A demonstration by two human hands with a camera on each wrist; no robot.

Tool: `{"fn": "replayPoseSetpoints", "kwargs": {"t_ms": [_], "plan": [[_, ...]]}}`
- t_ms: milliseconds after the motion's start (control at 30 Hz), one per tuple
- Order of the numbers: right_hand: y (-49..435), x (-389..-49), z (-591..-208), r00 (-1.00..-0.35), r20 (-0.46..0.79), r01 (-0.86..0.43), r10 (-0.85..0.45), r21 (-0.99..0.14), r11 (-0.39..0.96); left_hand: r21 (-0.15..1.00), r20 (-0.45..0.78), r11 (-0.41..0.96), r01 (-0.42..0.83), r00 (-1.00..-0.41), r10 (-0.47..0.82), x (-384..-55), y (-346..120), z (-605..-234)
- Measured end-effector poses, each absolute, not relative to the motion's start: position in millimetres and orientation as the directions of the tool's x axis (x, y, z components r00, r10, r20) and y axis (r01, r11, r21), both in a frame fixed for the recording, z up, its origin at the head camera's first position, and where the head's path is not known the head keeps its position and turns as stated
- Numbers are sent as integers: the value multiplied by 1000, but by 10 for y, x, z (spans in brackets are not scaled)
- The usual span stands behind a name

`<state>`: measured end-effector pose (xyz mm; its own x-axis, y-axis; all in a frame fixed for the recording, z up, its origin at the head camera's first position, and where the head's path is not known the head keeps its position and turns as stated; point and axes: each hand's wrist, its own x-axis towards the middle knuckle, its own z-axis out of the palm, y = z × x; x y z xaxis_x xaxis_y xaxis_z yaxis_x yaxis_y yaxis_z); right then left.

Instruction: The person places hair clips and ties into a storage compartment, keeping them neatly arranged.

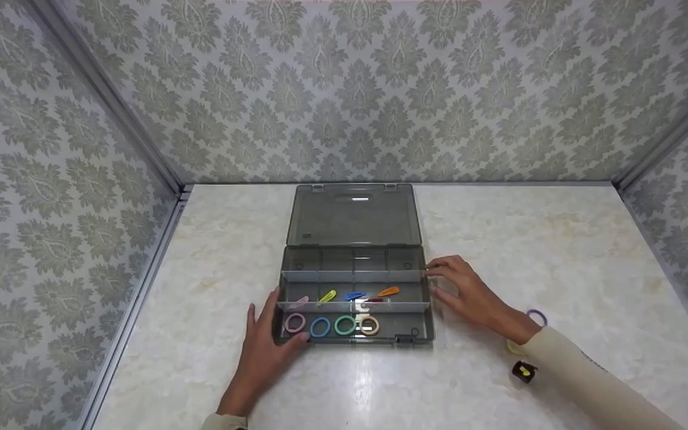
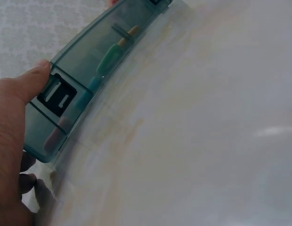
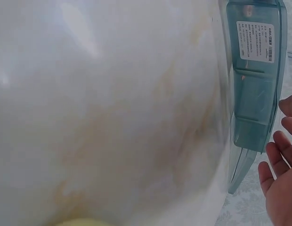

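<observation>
Two hands flank a smoky clear box (image 1: pixel 356 280) at the centre of the head view, lid (image 1: pixel 354 215) laid open toward the top of the frame. The left hand (image 1: pixel 266 346) lies at the box's lower left corner, fingers relaxed, thumb against the front wall; in the left wrist view the thumb (image 2: pixel 30 80) presses beside the latch (image 2: pixel 56 96). The right hand (image 1: pixel 469 292) sits at the box's right side, fingers loosely spread, tips at the wall (whether they quite touch it is hard to tell from the head view). Only the fingertips (image 3: pixel 278 160) enter the right wrist view, at its right edge, just beside the box.

Four rings (image 1: pixel 332 325) fill the front row; coloured clips (image 1: pixel 353 294) lie in the middle row, the leftmost pale and blurred, a red one half hidden behind a divider. The back row shows only dividers.

At the lower right of the head view, on the marble surface (image 1: pixel 559 239), a purple ring (image 1: pixel 537 316), something yellow (image 1: pixel 512 346) and a small dark object (image 1: pixel 524 371) are partly cut off by the sleeve (image 1: pixel 589 382).

One white label (image 3: pixel 255 41) on the box's side carries print too small to read.
</observation>
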<state>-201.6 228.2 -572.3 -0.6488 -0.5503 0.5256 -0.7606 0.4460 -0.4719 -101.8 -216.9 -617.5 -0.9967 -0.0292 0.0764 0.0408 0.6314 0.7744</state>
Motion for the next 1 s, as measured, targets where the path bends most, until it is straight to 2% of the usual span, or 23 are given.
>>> {"fn": "replayPoseSetpoints", "kwargs": {"t_ms": [233, 367, 600, 1000], "plan": [[2475, -1981, -5737, -655, 566, -755, -500, -504, 418, 762, 86, 646, 50, -996, -24, -1028, -2169, -6172], [2626, -1922, -5740, -702, 555, -712, -445, -545, 444, 764, 60, 645, 30, -998, -24, -1025, -2171, -6153], [2913, -1800, -5748, -814, 466, -580, -346, -633, 513, 764, 22, 645, -16, -998, -51, -992, -2157, -6131], [3318, -1645, -5800, -880, 414, -469, -234, -674, 570, 761, 15, 648, -25, -998, -56, -999, -2152, -6167]]}}
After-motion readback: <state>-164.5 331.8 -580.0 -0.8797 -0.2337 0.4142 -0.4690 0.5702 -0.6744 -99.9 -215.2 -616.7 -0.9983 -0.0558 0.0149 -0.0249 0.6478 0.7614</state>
